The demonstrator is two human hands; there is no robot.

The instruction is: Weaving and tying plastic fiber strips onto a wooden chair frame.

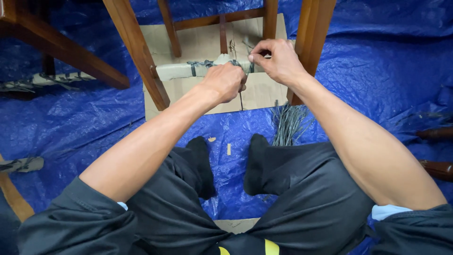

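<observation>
wooden chair rail [188, 70] sits under the left hand [225, 81], fisted to hold cord [241, 97] taut; right hand [278, 60] just beside pinches a strand.

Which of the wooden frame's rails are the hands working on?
The wrapped rail, the lower crossbar covered in pale woven cord. The left hand grips it while the right hand pinches a strand above it. The upper rail is bare wood.
</observation>
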